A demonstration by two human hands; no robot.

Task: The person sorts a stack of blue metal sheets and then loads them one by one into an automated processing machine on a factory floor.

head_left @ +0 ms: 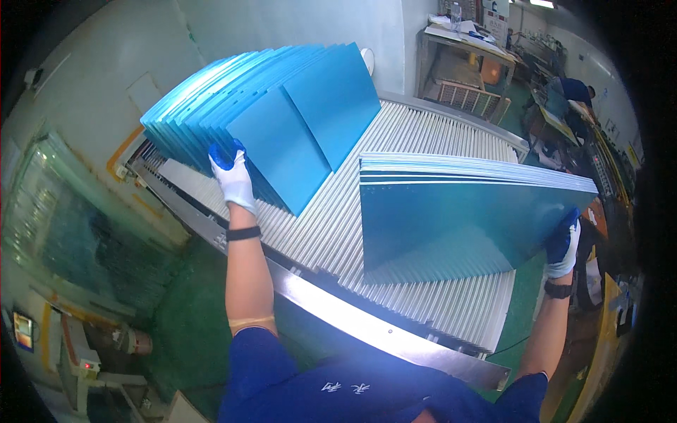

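My left hand [233, 176], in a white glove with blue coating, grips the near upper corner of a blue panel [282, 144]. This panel stands on edge, leaning, at the front of a row of several similar blue panels [211, 88]. My right hand [564, 243], gloved the same way, is closed on the right edge of a dark teal glossy panel [444, 225]. More thin sheets with pale edges [472, 169] stand close behind it. Both groups rest on a ribbed rack [352, 211] with many parallel pale bars. My right fingertips are partly hidden at the panel's edge.
A shiny metal rail [331, 303] runs along the rack's near side. Large clear sheets [63, 204] lean at the left. At the back stands a table [465, 39] with papers and a bottle. Another person [578, 90] bends over at the far right.
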